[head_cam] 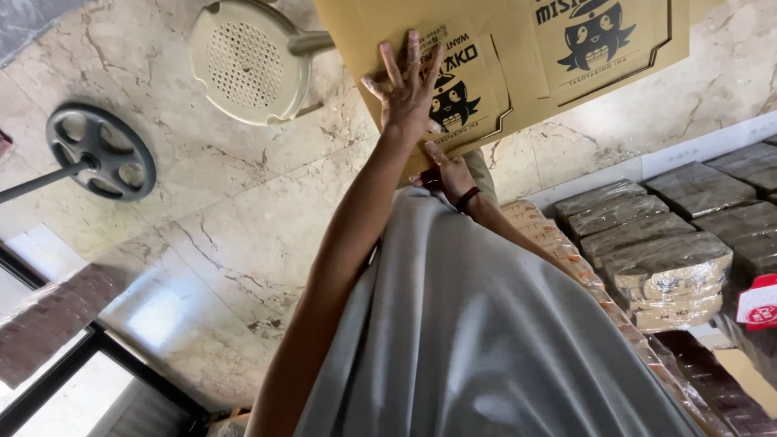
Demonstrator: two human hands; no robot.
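Note:
A large flat brown cardboard sheet (pixel 518 48) with black cartoon prints fills the top middle, in front of my grey shirt. My left hand (pixel 407 85) lies flat on its face, fingers spread, with the bare arm reaching up from the bottom left. Just below, my right hand (pixel 447 174), which has a dark band on its wrist, grips the sheet's near edge. Part of that hand is hidden behind my shirt and the sheet.
Marble floor (pixel 243 210) lies below. A cream plastic stool (pixel 247 61) stands beside the sheet and a dark round stand base (pixel 101 151) sits at left. Plastic-wrapped bundles of flat cardboard (pixel 668 267) are stacked at right, with a red-and-white item (pixel 759 303) by them.

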